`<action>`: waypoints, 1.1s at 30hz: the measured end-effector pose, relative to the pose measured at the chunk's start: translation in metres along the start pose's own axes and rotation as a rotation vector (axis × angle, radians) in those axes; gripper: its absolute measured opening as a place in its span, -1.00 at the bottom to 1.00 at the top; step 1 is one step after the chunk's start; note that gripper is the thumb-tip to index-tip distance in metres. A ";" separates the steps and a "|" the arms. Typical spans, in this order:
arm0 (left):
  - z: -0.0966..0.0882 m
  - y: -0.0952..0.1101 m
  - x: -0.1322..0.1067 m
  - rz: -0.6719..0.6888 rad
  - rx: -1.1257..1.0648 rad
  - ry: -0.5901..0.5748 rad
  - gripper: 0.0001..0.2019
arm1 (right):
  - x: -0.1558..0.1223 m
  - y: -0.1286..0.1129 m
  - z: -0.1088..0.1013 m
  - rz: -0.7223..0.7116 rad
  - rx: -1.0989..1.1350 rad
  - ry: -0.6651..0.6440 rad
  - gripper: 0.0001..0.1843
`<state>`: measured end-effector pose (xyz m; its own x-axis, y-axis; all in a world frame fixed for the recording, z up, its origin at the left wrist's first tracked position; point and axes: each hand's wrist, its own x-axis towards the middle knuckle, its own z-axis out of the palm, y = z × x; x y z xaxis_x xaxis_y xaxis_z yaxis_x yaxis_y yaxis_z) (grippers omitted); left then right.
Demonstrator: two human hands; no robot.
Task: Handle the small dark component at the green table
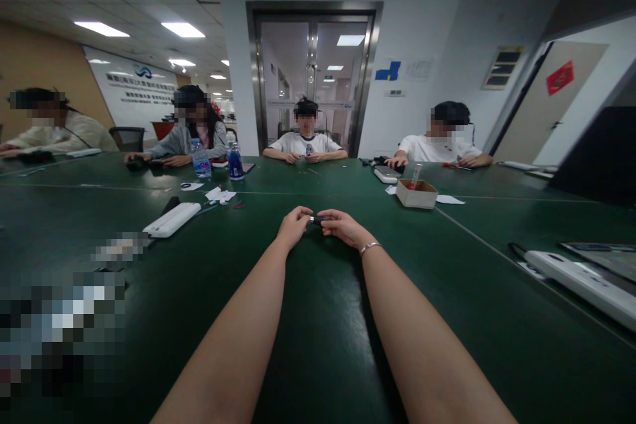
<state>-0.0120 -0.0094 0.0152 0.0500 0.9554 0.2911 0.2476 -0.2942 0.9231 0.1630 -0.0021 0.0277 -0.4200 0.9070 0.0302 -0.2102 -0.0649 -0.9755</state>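
Note:
Both my hands meet over the green table [318,318], straight ahead of me. Between them is a small black object with a silvery end [317,220], too small for me to tell its kind. My left hand [293,225] pinches the silvery end with thumb and fingers. From the other side, my right hand [344,228] is closed round the black part, its fingers covering some of it. A silver bracelet [370,247] circles my right wrist.
A small open box [416,195] stands ahead right, with white papers [450,199] beside it. Ahead left are two bottles [201,162], paper scraps [219,195] and a long white device [173,220]. Another white device [581,281] lies right. Several people sit around the table.

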 end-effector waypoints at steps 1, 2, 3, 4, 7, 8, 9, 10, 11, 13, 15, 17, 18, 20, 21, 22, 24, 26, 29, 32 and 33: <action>0.000 0.000 0.000 0.003 -0.003 -0.001 -0.80 | 0.000 0.000 0.000 0.001 -0.001 -0.002 -0.71; 0.000 0.000 -0.001 0.004 -0.002 -0.006 -0.79 | 0.000 0.000 0.000 0.002 -0.002 -0.004 -0.71; 0.000 0.000 -0.001 0.006 0.003 -0.014 -0.76 | -0.001 0.000 0.000 0.003 -0.003 -0.006 -0.72; 0.000 -0.001 -0.001 0.009 0.011 -0.018 -0.73 | -0.001 0.000 0.000 0.003 -0.004 -0.008 -0.71; 0.000 -0.004 0.001 0.013 0.023 -0.009 -0.69 | -0.001 0.000 0.000 -0.001 -0.004 -0.012 -0.70; 0.001 -0.005 0.002 0.014 0.021 -0.002 -0.71 | 0.000 0.001 -0.001 -0.004 -0.003 -0.013 -0.70; 0.001 -0.006 0.003 0.016 0.020 0.002 -0.74 | 0.000 0.001 -0.001 -0.008 -0.003 -0.013 -0.70; 0.001 -0.008 0.004 0.017 0.017 0.001 -0.77 | 0.000 0.001 -0.001 -0.012 -0.003 -0.013 -0.70; 0.001 -0.009 0.005 0.019 0.013 -0.005 -0.78 | 0.000 0.002 -0.001 -0.015 -0.005 -0.014 -0.71; 0.001 -0.011 0.006 0.020 0.008 -0.018 -0.78 | 0.001 0.002 -0.002 -0.018 -0.009 -0.017 -0.71; 0.001 -0.012 0.006 0.022 0.005 -0.026 -0.75 | 0.002 0.003 -0.003 -0.016 -0.014 -0.021 -0.71; 0.001 -0.011 0.005 0.025 0.006 -0.033 -0.74 | 0.002 0.004 -0.003 -0.012 -0.016 -0.020 -0.70; 0.001 -0.011 0.004 0.028 0.009 -0.037 -0.75 | 0.002 0.004 -0.004 -0.011 -0.015 -0.021 -0.70; 0.001 -0.010 0.004 0.032 0.024 -0.045 -0.77 | 0.003 0.004 -0.004 -0.011 -0.013 -0.022 -0.69; 0.001 -0.010 0.003 0.031 0.035 -0.048 -0.77 | 0.003 0.004 -0.004 -0.010 -0.013 -0.023 -0.69; 0.001 -0.009 0.003 0.029 0.044 -0.049 -0.76 | 0.003 0.004 -0.004 -0.008 -0.014 -0.024 -0.69; 0.000 -0.008 0.002 0.026 0.052 -0.046 -0.75 | 0.003 0.004 -0.004 -0.003 -0.019 -0.022 -0.70; 0.000 -0.007 0.002 0.023 0.050 -0.044 -0.75 | 0.003 0.004 -0.004 0.000 -0.019 -0.017 -0.70; 0.000 -0.004 0.001 0.019 0.057 -0.027 -0.77 | 0.003 0.004 -0.004 0.002 -0.012 -0.011 -0.71; -0.001 -0.002 0.000 0.015 0.073 -0.020 -0.77 | 0.003 0.004 -0.004 -0.001 -0.011 -0.007 -0.71; -0.001 -0.002 0.000 0.016 0.075 -0.022 -0.76 | 0.003 0.004 -0.004 -0.003 -0.010 -0.007 -0.71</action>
<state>-0.0135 -0.0092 0.0131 0.0753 0.9513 0.2989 0.3188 -0.3070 0.8967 0.1641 0.0021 0.0227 -0.4259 0.9041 0.0344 -0.2026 -0.0582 -0.9775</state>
